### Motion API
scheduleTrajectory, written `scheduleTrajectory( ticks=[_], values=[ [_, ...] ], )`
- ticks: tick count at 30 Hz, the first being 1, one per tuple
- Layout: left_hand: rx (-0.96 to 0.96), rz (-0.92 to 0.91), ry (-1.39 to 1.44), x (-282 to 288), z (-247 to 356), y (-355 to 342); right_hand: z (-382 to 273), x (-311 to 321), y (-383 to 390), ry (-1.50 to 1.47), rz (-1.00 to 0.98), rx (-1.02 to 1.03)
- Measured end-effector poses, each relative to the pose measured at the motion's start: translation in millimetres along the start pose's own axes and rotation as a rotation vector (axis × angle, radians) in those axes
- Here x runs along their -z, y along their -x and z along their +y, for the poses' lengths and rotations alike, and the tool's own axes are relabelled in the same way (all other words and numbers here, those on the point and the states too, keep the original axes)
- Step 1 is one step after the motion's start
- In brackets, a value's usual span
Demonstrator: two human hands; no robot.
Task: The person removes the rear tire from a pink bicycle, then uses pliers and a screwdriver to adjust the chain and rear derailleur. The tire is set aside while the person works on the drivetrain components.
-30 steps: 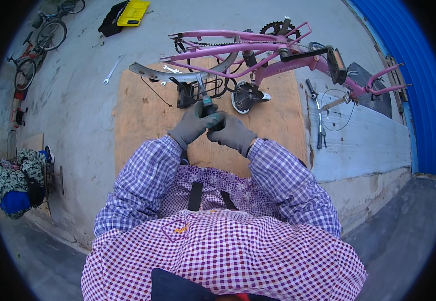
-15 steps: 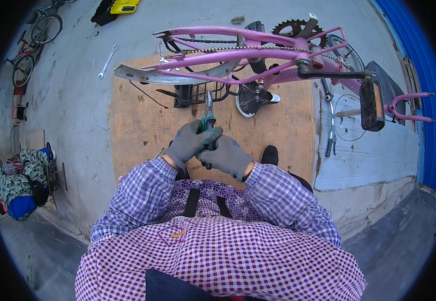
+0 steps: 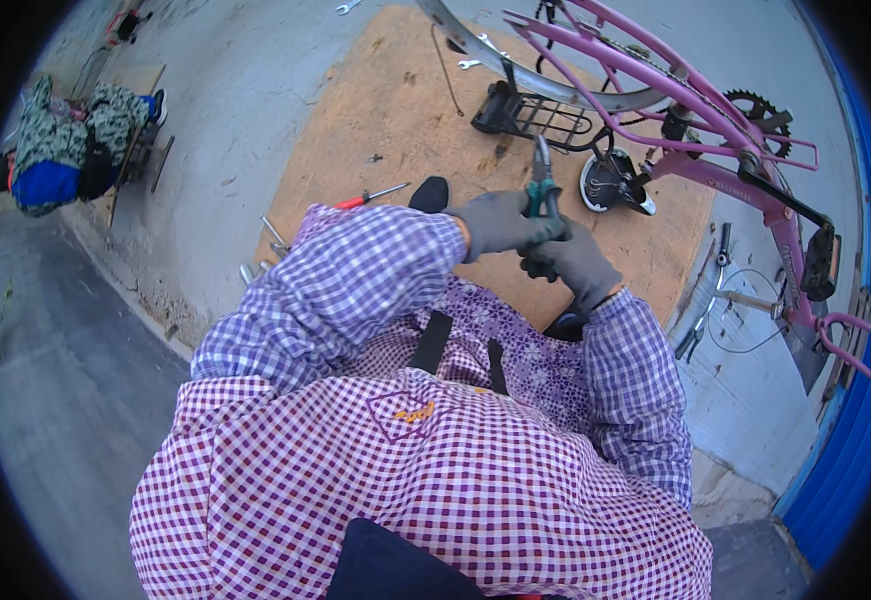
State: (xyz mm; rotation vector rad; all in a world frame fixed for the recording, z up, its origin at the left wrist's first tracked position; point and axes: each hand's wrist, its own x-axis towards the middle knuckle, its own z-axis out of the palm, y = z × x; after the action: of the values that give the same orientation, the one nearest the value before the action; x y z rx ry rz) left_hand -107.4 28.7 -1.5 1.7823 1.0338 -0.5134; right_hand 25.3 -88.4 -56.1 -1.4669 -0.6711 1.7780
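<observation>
In front of my body, both gloved hands are on a pair of pliers with green handles and metal jaws pointing away from me. My left hand is closed around the handles. Against it is my right hand, fingers curled at the lower ends of the handles and partly hidden. Past the jaws lies a black wire rack. A pink bicycle frame with a grey mudguard extends across the far right. Beneath it, a black-and-white saddle rests on the wooden board.
A red-handled screwdriver and other metal tools lie left on the board. A handlebar and a cable lie at right, near a blue corrugated wall. At left, another person sits in camouflage clothing.
The view has swung left and tilted, so the bicycle frame now appears farther right and up. The pliers are still in my hands, and the red screwdriver has come into sight.
</observation>
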Motion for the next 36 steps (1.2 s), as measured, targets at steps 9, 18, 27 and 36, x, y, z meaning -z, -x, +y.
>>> scheduleTrajectory(
  ticks=[9,18,27,36],
  values=[
    [-0.624,0.747,0.492,150.3,-106.4,0.3,128.2,45.9,-116.3,-0.111,0.252,-0.290],
    [0.405,0.586,0.649,148.3,-457.2,-192.4,60.7,17.7,-235.1,-0.142,0.256,-0.326],
    [0.719,0.492,-0.220,111.8,-519.2,-203.9,19.3,-29.8,-216.3,-0.131,0.189,-0.373],
    [0.260,0.667,-0.765,136.6,-550.2,-308.1,19.6,7.6,-249.3,-0.277,0.183,-0.302]
  ],
)
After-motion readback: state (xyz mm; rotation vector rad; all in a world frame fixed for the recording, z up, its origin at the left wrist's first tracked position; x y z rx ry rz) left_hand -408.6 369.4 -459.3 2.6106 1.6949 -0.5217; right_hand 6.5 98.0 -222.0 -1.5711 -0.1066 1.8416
